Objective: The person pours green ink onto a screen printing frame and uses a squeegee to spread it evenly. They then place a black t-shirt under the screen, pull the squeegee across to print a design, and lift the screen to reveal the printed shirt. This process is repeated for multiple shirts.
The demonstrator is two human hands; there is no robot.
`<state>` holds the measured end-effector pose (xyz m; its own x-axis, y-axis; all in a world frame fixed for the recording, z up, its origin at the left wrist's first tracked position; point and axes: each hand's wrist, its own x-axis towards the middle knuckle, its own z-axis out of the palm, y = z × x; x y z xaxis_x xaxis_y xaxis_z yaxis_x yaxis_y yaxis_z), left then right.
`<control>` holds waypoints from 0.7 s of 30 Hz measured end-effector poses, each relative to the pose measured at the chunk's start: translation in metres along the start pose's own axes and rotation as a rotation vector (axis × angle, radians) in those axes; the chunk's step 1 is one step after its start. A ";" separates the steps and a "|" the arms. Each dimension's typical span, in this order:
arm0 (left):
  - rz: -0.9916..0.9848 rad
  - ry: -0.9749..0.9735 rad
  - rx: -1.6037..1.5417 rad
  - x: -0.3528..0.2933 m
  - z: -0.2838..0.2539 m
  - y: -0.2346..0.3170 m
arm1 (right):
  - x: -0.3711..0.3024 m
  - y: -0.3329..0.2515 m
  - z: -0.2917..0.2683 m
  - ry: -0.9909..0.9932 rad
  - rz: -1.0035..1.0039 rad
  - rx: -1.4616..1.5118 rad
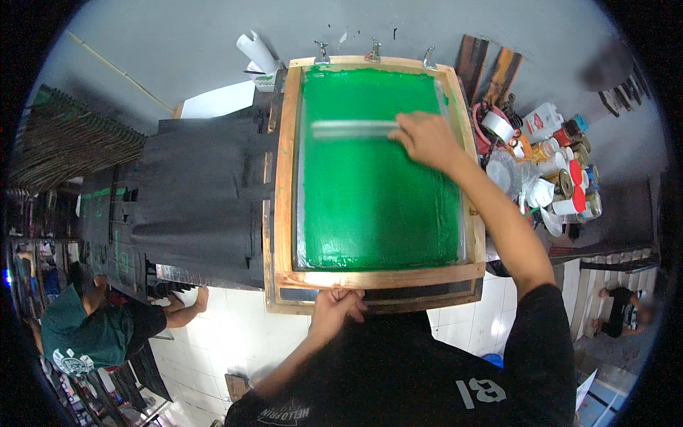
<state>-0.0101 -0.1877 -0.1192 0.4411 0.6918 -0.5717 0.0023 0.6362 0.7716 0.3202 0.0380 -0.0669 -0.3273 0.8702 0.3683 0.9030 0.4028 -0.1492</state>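
Observation:
A wooden screen-printing frame (283, 171) lies in front of me, its mesh coated with wet-looking green (377, 192). Over the upper part of the mesh, my right hand (427, 140) is closed on the right end of a pale, straight squeegee (348, 129), which is smeared by motion. The squeegee lies crosswise, reaching to the left; whether it touches the green cannot be told. My left hand (337, 310) is at the frame's near edge, fingers curled together by the lower wooden base (420, 302). What those fingers hold, if anything, is hidden.
Metal clamps (373, 50) hold the frame's far edge. Jars and tubs (569, 174) crowd the right side, near two stained boards (472, 62). Black sheets (199, 185) cover the surface at left. A person in a green shirt (85, 331) is at lower left, another person (620, 313) far right.

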 end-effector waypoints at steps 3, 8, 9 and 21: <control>-0.060 -0.044 -0.079 0.001 -0.002 0.005 | 0.052 0.055 0.005 -0.023 0.058 -0.083; -0.147 -0.108 -0.335 -0.018 -0.001 0.038 | 0.102 0.082 -0.002 -0.101 0.143 -0.058; -0.164 -0.113 -0.270 -0.021 -0.004 0.049 | 0.106 0.084 0.000 -0.068 0.133 -0.072; 0.776 0.223 0.807 0.154 -0.012 0.265 | 0.111 0.101 0.027 -0.063 0.169 -0.267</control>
<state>0.0476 0.0920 -0.0061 0.4062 0.8991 0.1631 0.4103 -0.3389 0.8466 0.3675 0.1831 -0.0659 -0.1758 0.9377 0.2997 0.9844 0.1699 0.0457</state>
